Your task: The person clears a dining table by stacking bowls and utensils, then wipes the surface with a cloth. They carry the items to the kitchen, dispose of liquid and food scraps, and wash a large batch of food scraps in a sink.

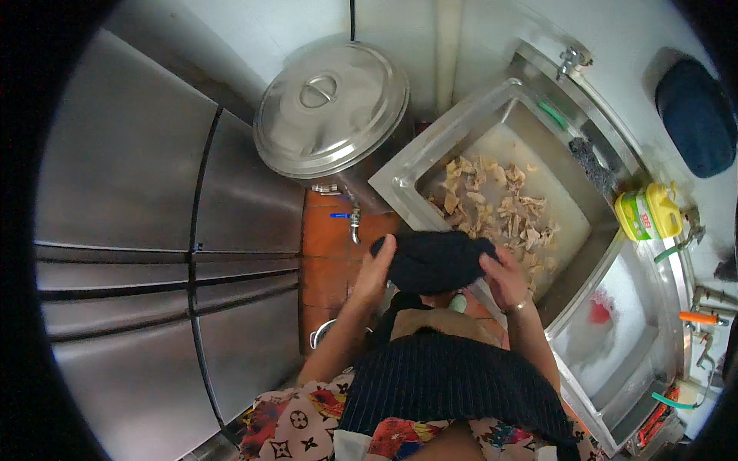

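Observation:
Both my hands hold a dark cloth item (435, 262) stretched between them in front of my body; I cannot tell exactly what it is. My left hand (377, 268) grips its left end, thumb on top. At the other end, my right hand (507, 279) pinches the edge, and a bracelet circles that wrist. The cloth hides part of the near rim of a stainless steel sink (398, 196). In that sink, many pieces of what looks like meat or bone (513, 201) lie in cloudy water. A dark pinstriped apron (450, 374) covers my front.
A large lidded steel pot (331, 115) with a blue-handled tap (346, 216) stands ahead. Steel cabinet doors (127, 173) line the left. A second sink basin (611, 322) holds suds and something red. A yellow detergent jug (648, 213) and a dark scouring pad (591, 161) sit on the ledge.

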Demonstrator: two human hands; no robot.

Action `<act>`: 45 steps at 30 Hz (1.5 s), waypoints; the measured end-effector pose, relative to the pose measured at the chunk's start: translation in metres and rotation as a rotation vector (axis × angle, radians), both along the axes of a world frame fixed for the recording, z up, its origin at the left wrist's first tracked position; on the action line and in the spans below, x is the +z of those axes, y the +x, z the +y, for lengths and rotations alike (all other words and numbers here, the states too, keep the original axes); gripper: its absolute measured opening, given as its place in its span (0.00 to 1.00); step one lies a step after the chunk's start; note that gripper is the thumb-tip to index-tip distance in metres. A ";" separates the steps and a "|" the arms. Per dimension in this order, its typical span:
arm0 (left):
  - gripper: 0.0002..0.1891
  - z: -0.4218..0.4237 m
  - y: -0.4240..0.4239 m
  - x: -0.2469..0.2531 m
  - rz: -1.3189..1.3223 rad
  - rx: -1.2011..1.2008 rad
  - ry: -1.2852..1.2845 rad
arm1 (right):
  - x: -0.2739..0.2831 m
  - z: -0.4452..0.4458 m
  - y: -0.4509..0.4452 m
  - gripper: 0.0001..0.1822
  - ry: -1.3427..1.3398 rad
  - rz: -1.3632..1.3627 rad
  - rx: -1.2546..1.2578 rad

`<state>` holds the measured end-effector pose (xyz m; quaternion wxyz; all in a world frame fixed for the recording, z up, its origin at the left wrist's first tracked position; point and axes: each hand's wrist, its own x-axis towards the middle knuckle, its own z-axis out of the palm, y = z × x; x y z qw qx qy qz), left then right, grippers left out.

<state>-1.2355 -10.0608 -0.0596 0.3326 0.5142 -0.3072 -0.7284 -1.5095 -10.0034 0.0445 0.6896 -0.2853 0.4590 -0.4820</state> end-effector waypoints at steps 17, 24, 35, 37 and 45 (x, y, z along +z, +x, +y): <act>0.22 -0.224 0.028 0.076 -0.960 -0.326 -0.395 | -0.156 -0.351 0.204 0.51 -0.004 0.984 -0.148; 0.13 -0.080 0.183 -0.026 -1.307 -0.015 -0.657 | -0.113 -0.230 0.306 0.27 0.121 0.560 0.194; 0.18 -0.080 0.148 0.041 -0.632 0.241 -0.580 | -0.015 -0.293 0.219 0.21 -0.170 0.889 -0.241; 0.18 -0.081 0.141 0.030 -0.578 0.162 -0.574 | -0.023 -0.356 0.173 0.19 -0.559 0.597 -0.638; 0.17 -0.003 0.159 -0.018 -0.575 0.120 -0.197 | -0.156 -0.455 0.111 0.13 0.243 0.815 -0.416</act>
